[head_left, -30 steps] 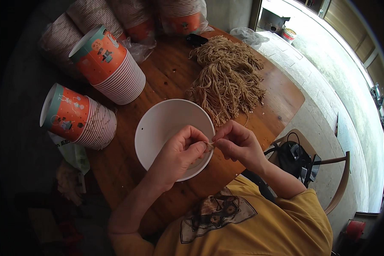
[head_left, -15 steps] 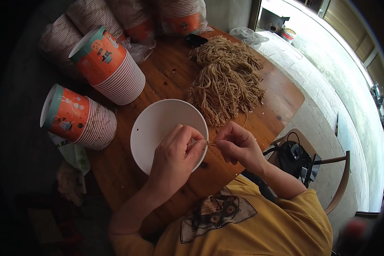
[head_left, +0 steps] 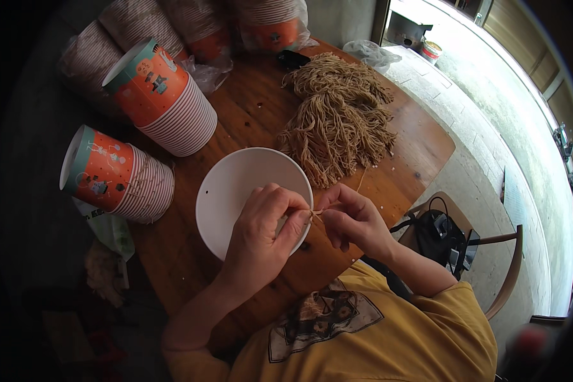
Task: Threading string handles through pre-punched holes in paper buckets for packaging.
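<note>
A white round tub (head_left: 232, 175) with its mouth facing up sits in front of me. A small dark hole shows in its left wall. My left hand (head_left: 261, 226) reaches over the tub, thumb and forefinger pinched on a thin tan cord (head_left: 314, 214) at the right rim. Just outside that rim my right hand (head_left: 356, 223) pinches the same cord, its fingers close to the left fingertips. A loose strand rises behind the right hand. Beyond the tub lies a large heap of tan cords (head_left: 340, 121). Fingers partly hide how the cord meets the rim.
Two stacks of orange and teal paper tubs, a nearer stack (head_left: 114, 172) and a farther stack (head_left: 162, 95), lean at the left. More wrapped stacks (head_left: 270, 25) stand behind. A black object (head_left: 293, 60) touches the cord heap. A chair (head_left: 512, 274) with a black bag (head_left: 439, 232) stands right.
The tub and my left hand have shifted slightly to the right. My right fingers have moved a little, and the cord between the hands shows more clearly.
</note>
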### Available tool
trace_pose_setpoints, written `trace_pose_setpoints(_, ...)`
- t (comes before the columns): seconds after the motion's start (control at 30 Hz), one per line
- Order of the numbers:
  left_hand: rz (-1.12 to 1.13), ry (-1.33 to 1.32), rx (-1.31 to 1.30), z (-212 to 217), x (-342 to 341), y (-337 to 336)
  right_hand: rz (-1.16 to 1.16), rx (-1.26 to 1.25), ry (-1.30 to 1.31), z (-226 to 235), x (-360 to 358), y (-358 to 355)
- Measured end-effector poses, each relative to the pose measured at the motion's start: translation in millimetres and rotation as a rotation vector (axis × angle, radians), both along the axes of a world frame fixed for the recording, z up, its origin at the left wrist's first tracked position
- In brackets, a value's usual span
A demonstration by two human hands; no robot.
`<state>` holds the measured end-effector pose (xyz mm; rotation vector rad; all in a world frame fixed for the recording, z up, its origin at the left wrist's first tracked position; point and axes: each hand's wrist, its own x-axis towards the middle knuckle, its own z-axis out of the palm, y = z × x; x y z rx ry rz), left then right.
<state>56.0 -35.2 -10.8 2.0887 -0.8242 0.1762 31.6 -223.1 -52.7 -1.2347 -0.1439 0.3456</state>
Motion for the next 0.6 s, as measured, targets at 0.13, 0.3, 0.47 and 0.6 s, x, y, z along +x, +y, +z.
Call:
trace_pose_setpoints(0.13, -0.003, 0.083, -0.023, -1, 0, 1, 0.010, -0.005, -0.016, 2, 0, 0)
trace_pose_setpoints(0.3, -0.007, 0.087, -0.025, -2, 0, 1, 0.004, 0.020, -0.057, 1, -2, 1)
trace_pose_setpoints(0.47, 0.014, 0.141, -0.036, 1, -2, 0, -0.007, -0.040, -0.082, -5, -1, 2)
trace_pose_setpoints(0.6, 0.059, 0.170, -0.038, 0, -1, 0, 0.003, -0.026, -0.097, -9, -3, 4)
